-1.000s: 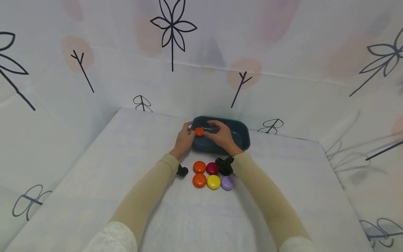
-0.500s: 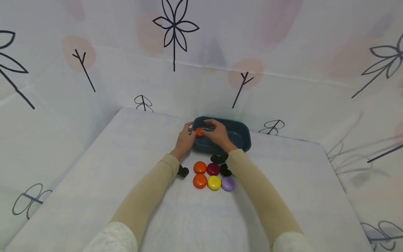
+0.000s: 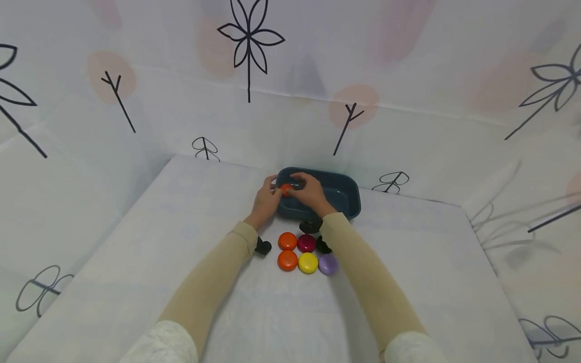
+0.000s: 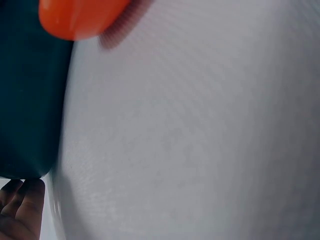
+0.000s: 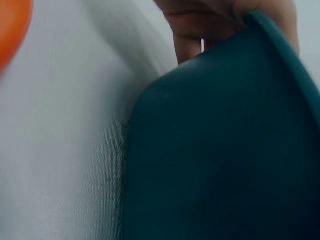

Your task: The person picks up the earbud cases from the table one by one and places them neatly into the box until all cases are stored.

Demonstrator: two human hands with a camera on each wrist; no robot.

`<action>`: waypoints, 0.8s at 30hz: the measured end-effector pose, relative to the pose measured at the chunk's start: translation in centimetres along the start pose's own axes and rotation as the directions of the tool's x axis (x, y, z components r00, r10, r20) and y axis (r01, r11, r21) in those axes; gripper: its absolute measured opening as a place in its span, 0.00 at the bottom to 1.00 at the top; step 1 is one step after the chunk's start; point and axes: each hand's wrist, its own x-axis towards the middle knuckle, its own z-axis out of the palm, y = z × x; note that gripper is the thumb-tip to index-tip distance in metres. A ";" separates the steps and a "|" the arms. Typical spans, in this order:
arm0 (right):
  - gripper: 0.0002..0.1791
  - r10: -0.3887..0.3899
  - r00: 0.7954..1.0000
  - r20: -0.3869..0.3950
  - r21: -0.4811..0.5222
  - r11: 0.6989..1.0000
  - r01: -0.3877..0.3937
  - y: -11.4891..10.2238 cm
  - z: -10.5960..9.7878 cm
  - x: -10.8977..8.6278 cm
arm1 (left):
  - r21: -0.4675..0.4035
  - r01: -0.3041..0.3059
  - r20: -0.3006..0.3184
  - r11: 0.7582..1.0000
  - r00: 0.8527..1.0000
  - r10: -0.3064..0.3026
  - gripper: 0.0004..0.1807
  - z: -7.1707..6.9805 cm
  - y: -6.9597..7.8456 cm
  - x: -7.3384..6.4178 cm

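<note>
My left hand [image 3: 266,201] grips the left end of a dark teal rectangular dish [image 3: 347,194], its thumb at the rim. The right wrist view also shows fingers on the dish's rim [image 5: 282,42]. Inside the dish, at its left end, lies a glossy round orange disc [image 3: 285,188]. My right hand [image 3: 310,191] reaches over the near rim, thumb and forefinger apart around that disc; the thumb covers part of its edge. Whether the right fingers touch the disc is hard to tell.
In front of the dish, two orange discs [image 3: 288,260], a dark red disc [image 3: 306,243], a yellow disc [image 3: 308,263] and a purple disc [image 3: 328,264] lie in two rows. Black wrist cameras [image 3: 310,226] hang beneath the sleeves. A patterned cloth wall [image 3: 290,131] stands behind the dish.
My right hand has shifted slightly left, closer over the orange disc in the dish. The left hand, the dish and the discs on the table keep their places.
</note>
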 end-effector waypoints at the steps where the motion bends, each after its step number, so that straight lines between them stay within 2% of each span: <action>1: 0.27 -0.005 1.000 0.002 -0.006 1.000 0.005 0.0 0.0 0.1 | -0.001 0.000 -0.001 1.000 1.000 0.000 0.26 0.0 0.0 0.0; 9: 0.27 -0.005 1.000 0.024 -0.029 1.000 0.006 0.2 0.1 0.5 | -0.010 0.006 0.014 1.000 1.000 -0.005 0.27 0.0 0.3 0.0; 24: 0.26 0.001 0.996 0.093 -0.075 0.997 0.006 0.8 0.8 1.0 | -0.006 0.000 0.003 1.000 1.000 0.000 0.27 -0.1 0.1 0.0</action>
